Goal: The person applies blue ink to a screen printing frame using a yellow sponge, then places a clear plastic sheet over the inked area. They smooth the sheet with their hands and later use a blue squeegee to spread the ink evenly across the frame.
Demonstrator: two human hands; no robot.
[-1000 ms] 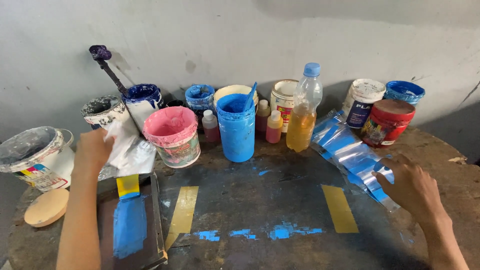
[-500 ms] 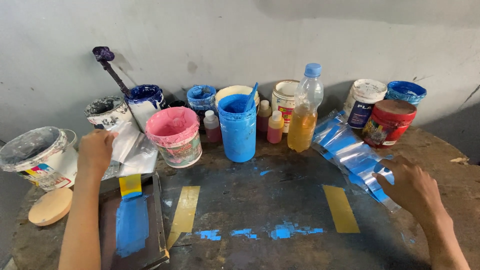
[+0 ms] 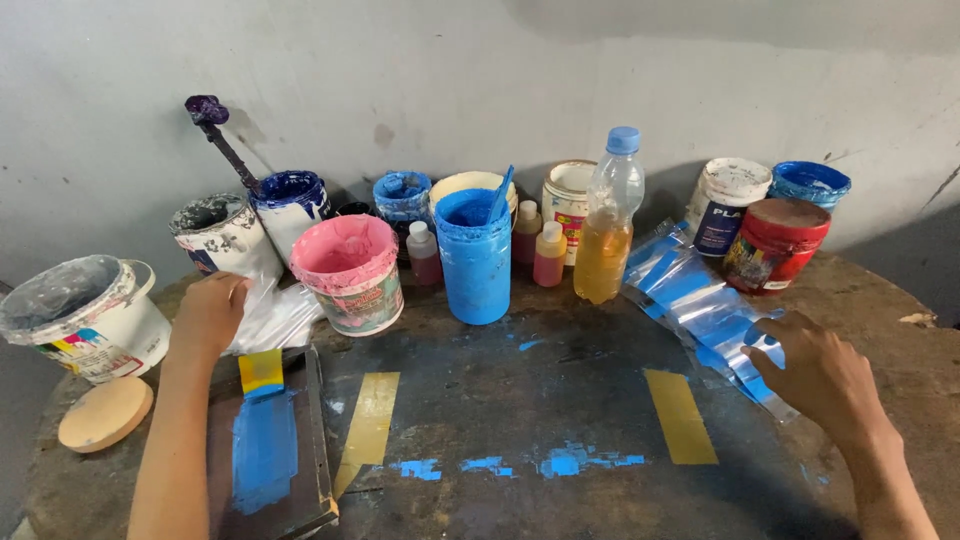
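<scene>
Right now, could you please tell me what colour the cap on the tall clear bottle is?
The bottle's cap is light blue, seen best in the head view.

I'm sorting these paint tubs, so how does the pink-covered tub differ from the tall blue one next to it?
The pink-covered tub is short, wide and sealed with pink film; the tall blue tub is narrower and open, with a blue stick standing in it. The pink one shows a printed label; the blue one is smeared blue all over. Both stand upright on the table.
</scene>
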